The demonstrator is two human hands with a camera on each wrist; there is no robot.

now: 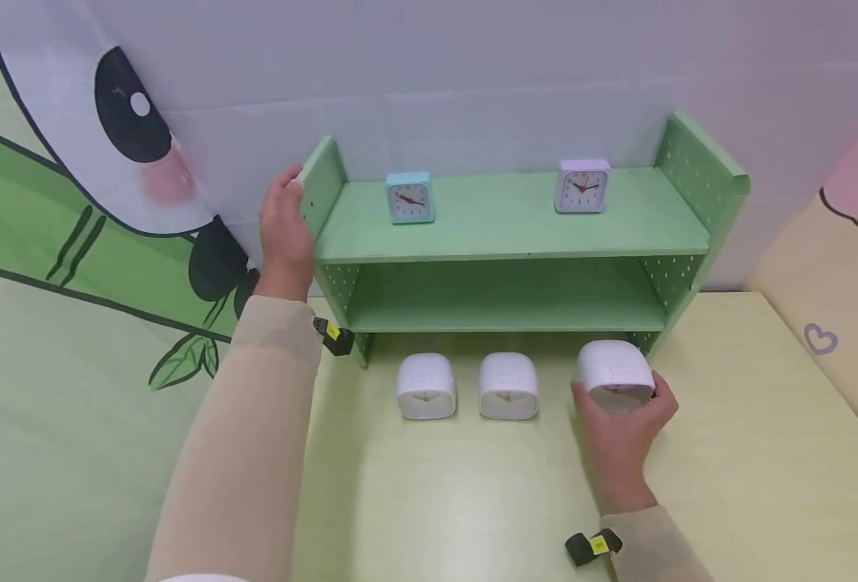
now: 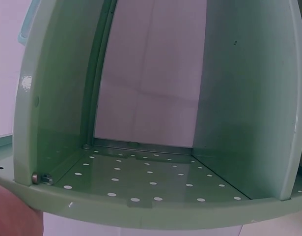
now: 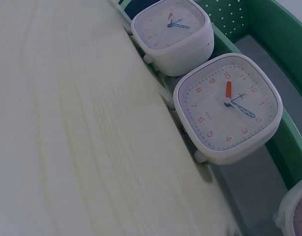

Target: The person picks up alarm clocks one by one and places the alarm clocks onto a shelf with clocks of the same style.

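My right hand (image 1: 621, 432) grips a white alarm clock (image 1: 614, 364) between thumb and fingers, by the shelf's lower right front. At the lower right of the right wrist view, part of that held clock (image 3: 299, 216) shows. To its left stand a middle white clock (image 1: 509, 384) and a left white clock (image 1: 426, 385), both in front of the green shelf (image 1: 505, 295). Their dials, with orange and blue hands, face the right wrist camera. My left hand (image 1: 287, 238) holds the front edge of the shelf's left side panel (image 1: 321, 190); its fingers are partly hidden.
On the upper board sit a light blue clock (image 1: 410, 198) at left and a lilac clock (image 1: 582, 186) at right. Perforated side panels (image 1: 701, 182) bound the shelf. It stands on a pale wooden table (image 1: 458, 501), against a wall covering (image 1: 473, 73) with cartoon prints.
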